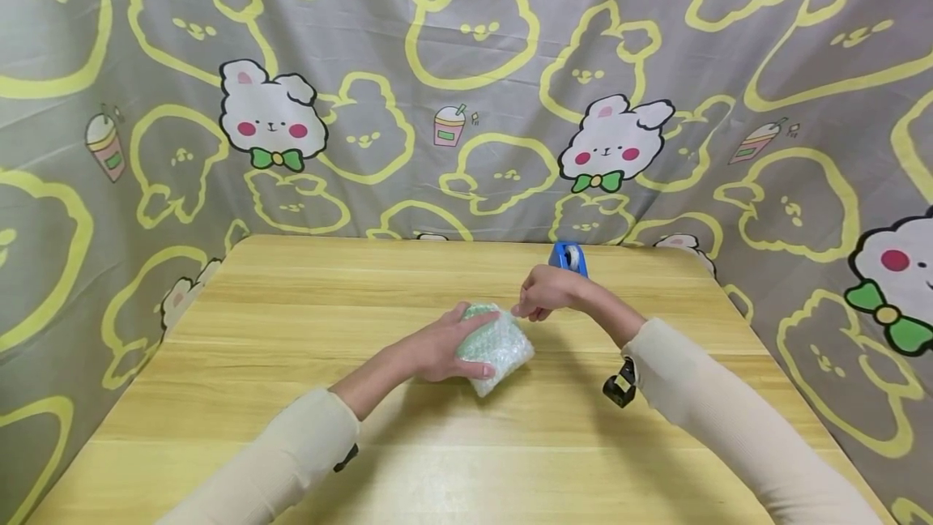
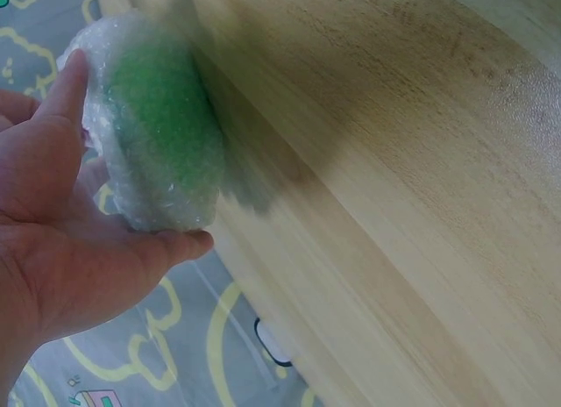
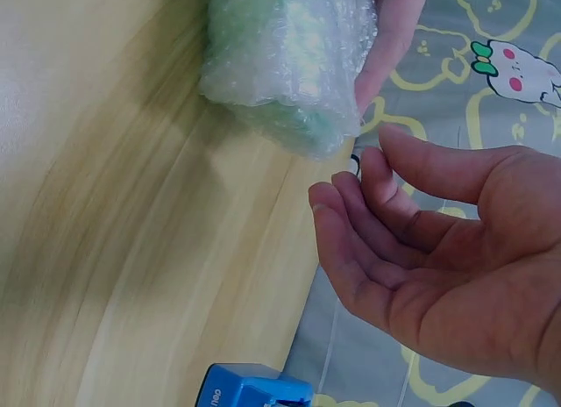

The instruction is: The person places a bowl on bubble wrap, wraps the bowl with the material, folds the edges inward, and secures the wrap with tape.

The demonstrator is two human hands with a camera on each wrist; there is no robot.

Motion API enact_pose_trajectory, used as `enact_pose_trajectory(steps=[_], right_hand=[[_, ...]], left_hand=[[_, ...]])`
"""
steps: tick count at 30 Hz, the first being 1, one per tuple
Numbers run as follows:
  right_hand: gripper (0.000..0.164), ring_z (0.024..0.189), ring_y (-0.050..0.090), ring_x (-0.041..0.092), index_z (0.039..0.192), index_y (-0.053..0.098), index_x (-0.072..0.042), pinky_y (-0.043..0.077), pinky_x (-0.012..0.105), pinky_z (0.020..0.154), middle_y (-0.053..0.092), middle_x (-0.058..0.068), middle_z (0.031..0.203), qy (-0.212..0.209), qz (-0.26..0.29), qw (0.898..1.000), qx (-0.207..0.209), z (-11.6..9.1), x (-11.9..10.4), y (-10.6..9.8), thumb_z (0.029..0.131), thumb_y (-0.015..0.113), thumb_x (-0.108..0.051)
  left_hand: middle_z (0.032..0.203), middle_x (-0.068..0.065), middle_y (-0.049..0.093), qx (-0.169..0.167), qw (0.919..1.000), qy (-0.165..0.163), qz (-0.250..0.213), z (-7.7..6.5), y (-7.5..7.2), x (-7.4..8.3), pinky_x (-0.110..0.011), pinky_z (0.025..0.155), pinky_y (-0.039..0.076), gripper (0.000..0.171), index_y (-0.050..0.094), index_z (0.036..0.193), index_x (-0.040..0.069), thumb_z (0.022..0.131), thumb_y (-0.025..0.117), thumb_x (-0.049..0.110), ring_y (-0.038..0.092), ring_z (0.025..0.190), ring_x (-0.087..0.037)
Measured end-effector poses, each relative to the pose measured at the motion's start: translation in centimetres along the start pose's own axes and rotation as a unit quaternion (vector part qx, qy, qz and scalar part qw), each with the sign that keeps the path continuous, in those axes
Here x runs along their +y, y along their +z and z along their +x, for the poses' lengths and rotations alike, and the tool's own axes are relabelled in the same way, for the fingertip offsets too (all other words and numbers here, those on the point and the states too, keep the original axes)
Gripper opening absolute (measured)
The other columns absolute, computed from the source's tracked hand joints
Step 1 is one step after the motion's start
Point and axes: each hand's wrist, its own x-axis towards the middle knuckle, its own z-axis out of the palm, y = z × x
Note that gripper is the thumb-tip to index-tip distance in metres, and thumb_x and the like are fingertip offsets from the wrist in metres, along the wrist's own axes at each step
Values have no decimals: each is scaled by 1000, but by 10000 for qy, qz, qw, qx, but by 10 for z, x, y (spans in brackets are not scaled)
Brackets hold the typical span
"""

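A bubble-wrapped bundle (image 1: 499,351) with something green showing through the clear wrap is tilted over the wooden table. My left hand (image 1: 448,343) grips it from the left, the thumb on its near side and the fingers across its top; in the left wrist view the green part (image 2: 162,109) shows clearly. Just off the bundle's far right corner is my right hand (image 1: 550,290). Its fingers are loosely bent, the thumb close to the index fingertip, and nothing shows between them in the right wrist view, where the wrap's folded end (image 3: 307,126) faces the fingertips.
A blue tape dispenser (image 1: 560,256) with a roll in it stands near the table's back edge, behind my right hand. The wooden table (image 1: 306,298) meets a grey patterned curtain (image 1: 379,39) at the back and sides.
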Motion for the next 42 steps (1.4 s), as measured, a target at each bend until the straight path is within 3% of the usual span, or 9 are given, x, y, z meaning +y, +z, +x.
enact_pose_trajectory(steps=[4, 8, 15, 19, 28, 37, 42], right_hand=[[23, 87, 68, 21, 94, 70, 6, 59, 35, 87, 69, 9, 84, 7, 155, 9999, -62, -1, 2, -1, 96, 67, -17], [21, 87, 68, 22, 94, 69, 6, 59, 37, 88, 68, 10, 85, 12, 238, 9997, -57, 0, 4, 0, 96, 67, -15], [20, 82, 67, 18, 90, 69, 6, 60, 35, 84, 69, 11, 85, 81, 231, 9997, -7, 2, 9, 4, 94, 68, -14], [19, 80, 66, 18, 87, 68, 5, 60, 37, 85, 68, 9, 82, 100, 239, 9997, 44, 3, 11, 6, 94, 68, -14], [18, 79, 67, 18, 87, 68, 3, 60, 37, 85, 69, 10, 82, 112, 202, 9996, 185, 5, 12, 9, 93, 69, -13], [16, 75, 65, 16, 89, 69, 4, 60, 40, 86, 70, 10, 81, 107, 115, 9993, 349, 8, 15, 13, 94, 67, -11], [13, 77, 69, 17, 89, 67, 5, 62, 36, 80, 70, 12, 83, 44, 599, 9978, 290, 10, 18, 18, 95, 61, -5]], left_hand=[[169, -23, 10, -20, 10000, -9, -8, 0, -1, 0, -61, 115, 35, 82, 29, 161, 34, 92, 70, 51, 27, 151, -44], [168, -23, 10, -8, 10000, 15, -31, 0, -1, 1, -61, 115, 35, 82, 28, 161, 34, 92, 71, 50, 27, 151, -44], [156, -21, 31, 142, 9990, 415, 15, 2, -1, 1, -56, 110, 42, 85, 26, 159, 26, 91, 74, 46, 42, 139, -38], [146, -16, 39, 147, 9987, 487, -45, 1, -2, 2, -53, 108, 44, 76, 30, 151, 22, 92, 74, 43, 46, 132, -35], [145, -19, 36, 46, 9987, 507, 64, 0, -2, 4, -57, 104, 46, 59, 37, 141, 22, 95, 70, 42, 45, 131, -40], [149, -20, 34, 24, 9987, 484, 143, 1, -1, 3, -59, 103, 46, 56, 40, 140, 23, 96, 67, 45, 43, 135, -41], [148, -20, 34, 36, 9987, 493, 133, 1, 0, 3, -58, 103, 46, 57, 39, 140, 23, 96, 67, 46, 43, 135, -41]])
